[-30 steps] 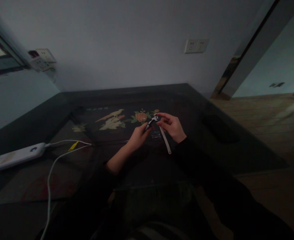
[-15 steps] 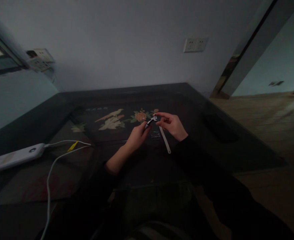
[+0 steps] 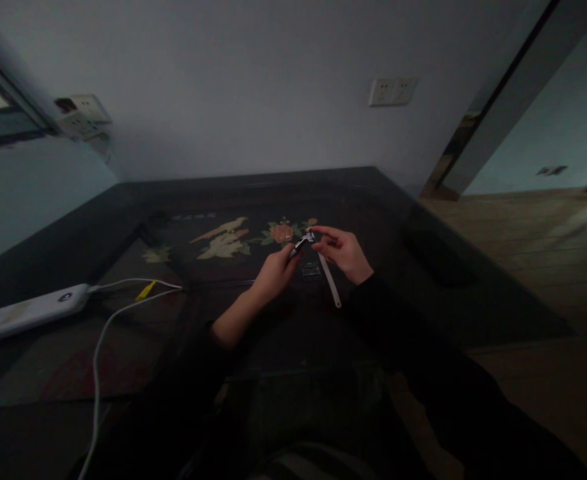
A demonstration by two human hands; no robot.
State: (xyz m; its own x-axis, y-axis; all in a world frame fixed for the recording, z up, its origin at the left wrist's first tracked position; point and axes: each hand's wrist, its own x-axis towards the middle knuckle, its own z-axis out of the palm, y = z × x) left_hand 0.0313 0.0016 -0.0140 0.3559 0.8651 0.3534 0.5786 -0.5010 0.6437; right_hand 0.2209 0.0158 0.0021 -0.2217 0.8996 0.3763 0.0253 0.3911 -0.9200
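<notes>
Barely any change from a moment ago: left hand (image 3: pixel 273 272) still pinching the small watch body (image 3: pixel 300 244), right hand (image 3: pixel 344 253) still pinching its pale strap (image 3: pixel 330 282), held above the dark table (image 3: pixel 423 293); fitting continues.

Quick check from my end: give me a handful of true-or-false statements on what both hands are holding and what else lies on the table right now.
1. The left hand and the right hand both grip one small dark and silver object. True.
2. A pale strap hangs from that object down toward the table. True.
3. The white power bank lies at the table's right edge. False: it lies at the left edge.
4. No cable is plugged into the power bank. False: a white cable runs from it.
5. A wall socket sits above the table. True.
</notes>
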